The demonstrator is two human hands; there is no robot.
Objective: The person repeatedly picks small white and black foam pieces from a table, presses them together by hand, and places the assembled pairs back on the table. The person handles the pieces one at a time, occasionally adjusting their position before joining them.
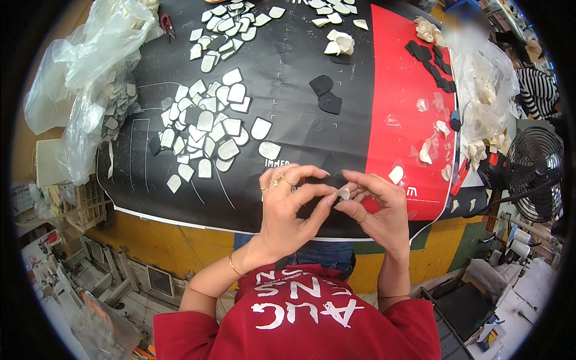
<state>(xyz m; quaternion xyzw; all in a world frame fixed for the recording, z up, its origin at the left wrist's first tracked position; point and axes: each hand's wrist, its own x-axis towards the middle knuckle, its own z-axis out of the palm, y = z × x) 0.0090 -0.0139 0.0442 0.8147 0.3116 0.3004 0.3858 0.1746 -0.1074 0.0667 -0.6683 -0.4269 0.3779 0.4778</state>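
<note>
My left hand, with rings on its fingers, pinches a small white piece between thumb and index finger. My right hand closes on the same piece from the other side, its thumb and fingertips meeting at the edge. The piece looks thin and slightly curled; most of its outline is hidden by the fingers. Beyond my left hand lies a loose pile of white, round-ended patches with dark edges. Two black patches rest farther off on the black sheet.
More white patches lie at the far side. A clear plastic bag stands at left, near red-handled snips. Black pieces and peeled scraps lie on the red area. A fan is at right.
</note>
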